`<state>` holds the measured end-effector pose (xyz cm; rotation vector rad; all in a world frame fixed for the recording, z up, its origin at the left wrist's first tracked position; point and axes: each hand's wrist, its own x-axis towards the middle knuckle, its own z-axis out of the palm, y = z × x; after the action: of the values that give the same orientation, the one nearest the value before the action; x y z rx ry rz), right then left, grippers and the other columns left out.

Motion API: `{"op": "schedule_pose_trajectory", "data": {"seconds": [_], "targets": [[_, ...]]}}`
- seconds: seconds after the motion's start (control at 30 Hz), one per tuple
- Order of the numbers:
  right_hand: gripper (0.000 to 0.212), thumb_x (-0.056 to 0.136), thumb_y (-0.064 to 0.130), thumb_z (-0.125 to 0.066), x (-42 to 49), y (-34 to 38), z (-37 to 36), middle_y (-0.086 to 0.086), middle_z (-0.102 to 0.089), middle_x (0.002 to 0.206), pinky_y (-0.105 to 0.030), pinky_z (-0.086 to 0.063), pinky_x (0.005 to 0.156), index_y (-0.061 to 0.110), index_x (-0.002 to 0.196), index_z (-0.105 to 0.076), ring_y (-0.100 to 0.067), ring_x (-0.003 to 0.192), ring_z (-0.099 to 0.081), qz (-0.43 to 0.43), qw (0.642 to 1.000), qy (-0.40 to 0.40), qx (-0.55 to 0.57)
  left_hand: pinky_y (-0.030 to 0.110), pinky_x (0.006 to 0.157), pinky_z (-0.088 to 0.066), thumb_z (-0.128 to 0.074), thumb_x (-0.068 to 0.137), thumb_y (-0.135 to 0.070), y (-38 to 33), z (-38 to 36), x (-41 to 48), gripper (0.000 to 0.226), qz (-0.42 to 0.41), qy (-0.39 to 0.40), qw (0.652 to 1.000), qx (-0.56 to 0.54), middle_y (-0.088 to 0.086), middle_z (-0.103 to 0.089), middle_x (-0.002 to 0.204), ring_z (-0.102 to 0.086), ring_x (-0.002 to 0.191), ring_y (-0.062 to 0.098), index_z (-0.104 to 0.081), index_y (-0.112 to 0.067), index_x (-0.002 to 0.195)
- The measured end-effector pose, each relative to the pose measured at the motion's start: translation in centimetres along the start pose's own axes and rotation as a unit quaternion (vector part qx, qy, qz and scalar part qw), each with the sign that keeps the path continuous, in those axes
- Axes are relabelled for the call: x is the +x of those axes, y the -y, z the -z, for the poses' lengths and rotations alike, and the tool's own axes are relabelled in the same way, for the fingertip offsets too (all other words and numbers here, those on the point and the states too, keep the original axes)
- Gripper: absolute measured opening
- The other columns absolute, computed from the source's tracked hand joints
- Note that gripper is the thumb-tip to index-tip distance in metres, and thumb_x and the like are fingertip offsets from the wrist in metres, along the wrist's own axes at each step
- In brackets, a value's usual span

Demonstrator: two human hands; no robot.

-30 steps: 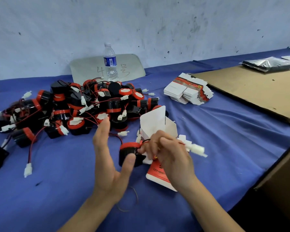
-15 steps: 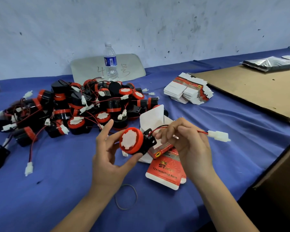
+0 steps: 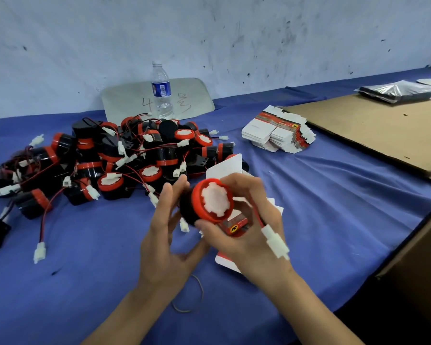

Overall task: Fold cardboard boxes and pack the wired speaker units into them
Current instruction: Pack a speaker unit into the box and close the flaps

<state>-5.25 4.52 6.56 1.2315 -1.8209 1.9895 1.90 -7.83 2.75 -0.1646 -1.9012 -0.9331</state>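
Seemingly to seat it in the box (image 3: 234, 226), right grip (image 3: 254, 235) clasps the speaker (image 3: 215, 202); left grip (image 3: 163, 232), open, braces its back.

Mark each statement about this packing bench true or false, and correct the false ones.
1. The speaker unit held by the right hand shows a red rim and a white centre. True.
2. The water bottle lies on its side. False: it stands upright behind the pile of units.
3. A white connector lies over the back of the right hand. True.
4. The stack of flat boxes sits left of the pile. False: it sits to the pile's right.
5. The cloth on the table is green. False: it is blue.
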Motion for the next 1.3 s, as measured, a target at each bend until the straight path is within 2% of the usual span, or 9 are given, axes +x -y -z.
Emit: {"op": "schedule_pose_trajectory", "data": {"seconds": [0.2,0.37,0.47,0.6,0.83,0.97,1.07,1.17,1.3], "targets": [[0.046,0.069,0.025,-0.081,1.9,-1.7,3.0,0.026,-0.062,0.098,-0.008,-0.044,0.078,0.045,0.098,-0.052,0.001,0.095,-0.061,-0.034,0.991,-0.098,-0.083,0.007,0.102,-0.031,-0.071,0.077,-0.048,0.7,-0.3,-0.5,0.094,0.143,0.089,0.984,0.057,-0.013,-0.028,0.156,-0.031,0.139,-0.001,-0.009,-0.052,0.147],[0.036,0.070,0.030,-0.077,1.7,-4.0,3.5,0.017,-0.064,0.091,-0.019,-0.045,0.072,0.042,0.092,-0.051,-0.004,0.085,-0.059,-0.101,0.970,0.033,-0.220,0.006,0.108,-0.023,-0.061,0.077,-0.056,0.9,-0.6,-0.9,0.086,0.169,0.181,0.967,0.060,-0.033,-0.016,0.153,-0.020,0.142,-0.005,-0.006,-0.062,0.142],[0.024,0.072,0.042,-0.065,1.5,-4.6,3.0,0.021,-0.057,0.080,-0.013,-0.036,0.065,0.036,0.092,-0.053,-0.001,0.076,-0.052,-0.090,0.955,0.089,-0.269,0.004,0.107,-0.018,-0.063,0.081,-0.051,0.7,-0.7,-0.9,0.081,0.160,0.222,0.960,0.066,-0.033,-0.012,0.154,-0.015,0.142,-0.007,-0.009,-0.066,0.139],[0.011,0.085,0.027,-0.062,1.5,-4.7,2.8,0.012,-0.061,0.082,-0.026,-0.043,0.076,0.016,0.086,-0.066,-0.011,0.082,-0.056,-0.069,0.939,0.130,-0.310,-0.001,0.102,-0.018,-0.065,0.082,-0.040,0.8,-0.4,-0.8,0.073,0.158,0.218,0.960,0.080,-0.039,-0.012,0.150,-0.013,0.141,-0.011,-0.022,-0.056,0.139],[0.023,0.083,0.013,-0.052,1.6,-3.3,2.7,0.000,-0.063,0.097,-0.036,-0.046,0.084,0.018,0.098,-0.068,-0.022,0.091,-0.057,-0.123,0.923,0.183,-0.315,-0.005,0.099,-0.017,-0.068,0.088,-0.033,0.7,-0.8,-1.0,0.083,0.168,0.234,0.953,0.088,-0.039,-0.011,0.150,-0.011,0.139,-0.015,-0.010,-0.068,0.137],[0.007,0.082,0.027,-0.038,1.4,-1.8,2.4,0.003,-0.058,0.086,-0.036,-0.040,0.078,0.032,0.085,-0.042,-0.025,0.082,-0.053,-0.145,0.928,0.242,-0.244,0.000,0.098,-0.027,-0.071,0.079,-0.043,0.4,-1.0,-0.9,0.080,0.169,0.206,0.960,0.087,-0.040,-0.027,0.143,-0.028,0.132,-0.016,-0.020,-0.060,0.138],[0.010,0.087,0.027,-0.037,0.9,-1.3,1.8,0.005,-0.049,0.078,-0.031,-0.028,0.071,0.028,0.080,-0.029,-0.015,0.074,-0.040,-0.128,0.931,0.261,-0.221,0.003,0.079,-0.039,-0.064,0.069,-0.059,0.2,-1.1,-0.9,0.052,0.180,0.150,0.963,0.132,-0.025,-0.055,0.115,-0.050,0.104,-0.013,-0.043,-0.050,0.116],[0.011,0.100,0.025,-0.042,0.8,-1.3,1.6,0.008,-0.053,0.072,-0.034,-0.035,0.068,0.017,0.092,-0.043,-0.011,0.072,-0.047,-0.102,0.941,0.235,-0.221,0.005,0.064,-0.038,-0.060,0.068,-0.058,0.1,-1.1,-0.7,0.036,0.148,0.103,0.967,0.182,-0.014,-0.054,0.083,-0.052,0.081,-0.005,-0.054,-0.031,0.091],[0.009,0.096,0.029,-0.054,1.3,-1.2,2.0,0.003,-0.067,0.069,-0.035,-0.051,0.064,0.023,0.089,-0.054,-0.016,0.067,-0.065,-0.097,0.977,0.098,-0.161,0.002,0.065,-0.038,-0.059,0.074,-0.059,0.0,-0.7,-0.2,0.030,0.121,0.095,0.968,0.199,-0.012,-0.053,0.084,-0.051,0.076,-0.002,-0.054,-0.034,0.092]]}}
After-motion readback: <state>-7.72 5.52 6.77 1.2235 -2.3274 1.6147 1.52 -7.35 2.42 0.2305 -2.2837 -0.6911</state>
